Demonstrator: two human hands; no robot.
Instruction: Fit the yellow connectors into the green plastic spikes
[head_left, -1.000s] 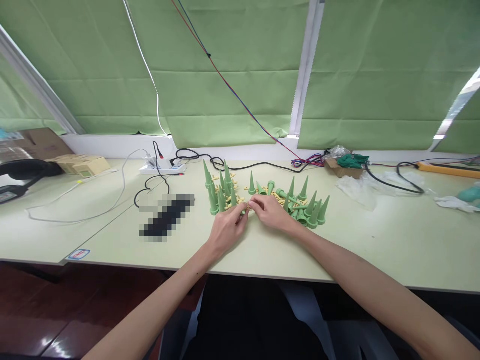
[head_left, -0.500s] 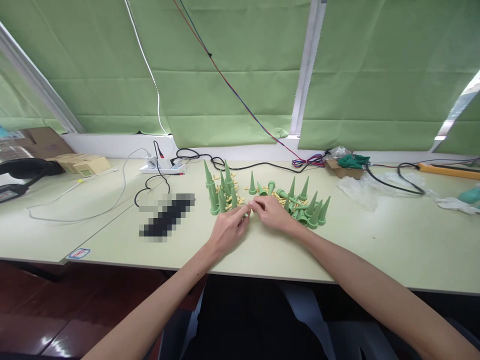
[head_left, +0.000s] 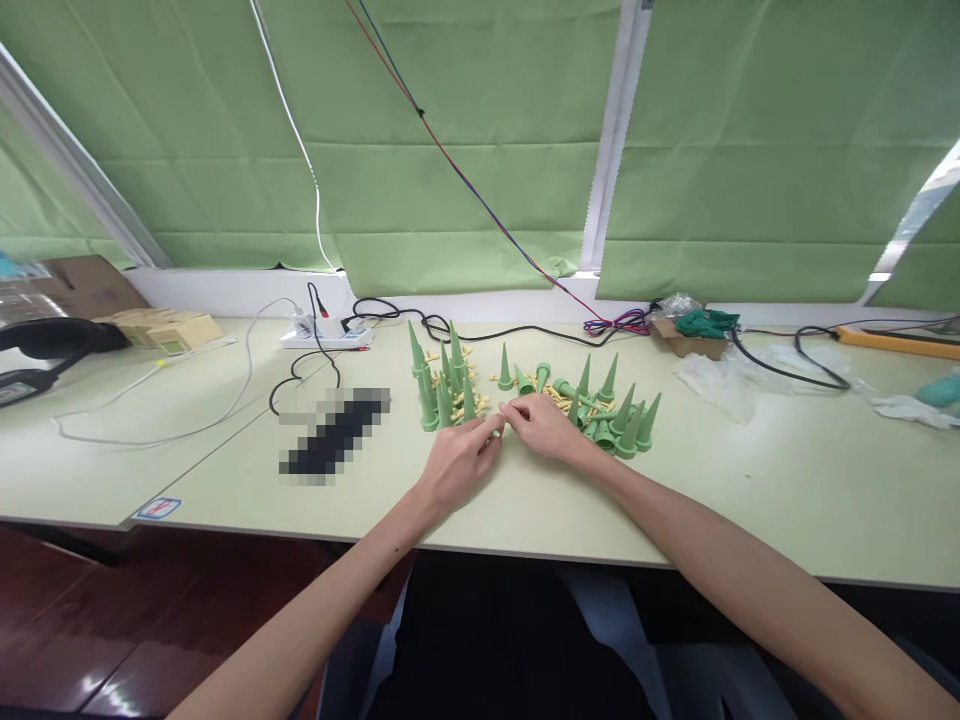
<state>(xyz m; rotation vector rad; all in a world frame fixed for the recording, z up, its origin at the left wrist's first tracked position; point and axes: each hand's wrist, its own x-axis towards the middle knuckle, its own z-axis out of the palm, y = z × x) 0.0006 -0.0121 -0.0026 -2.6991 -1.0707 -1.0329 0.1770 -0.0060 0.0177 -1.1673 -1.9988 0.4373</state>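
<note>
Over the table, my left hand (head_left: 459, 460) is closed round a green plastic cone spike, of which only a sliver of green shows under the fingers. Fingertip to fingertip with it, my right hand (head_left: 541, 422) is closed in a pinch; whatever it grips is hidden. Behind my left hand stand several upright green cones (head_left: 444, 388), with small yellow pegs (head_left: 480, 401) among them. To the right of my right hand is a looser group of green cones (head_left: 626, 415), some standing and some lying on their sides, and more yellow pegs are mixed in there.
A blurred dark object (head_left: 337, 432) lies on the table (head_left: 705, 500) to the left. Behind it are a power strip (head_left: 326, 330) and cables. A small cardboard box (head_left: 694, 343) and clear plastic bags (head_left: 716, 385) are at the back right. Headphones (head_left: 60, 340) rest far left.
My left hand's fingers have shifted very slightly at the meeting point with my right hand. The cones and pegs stay where they were.
</note>
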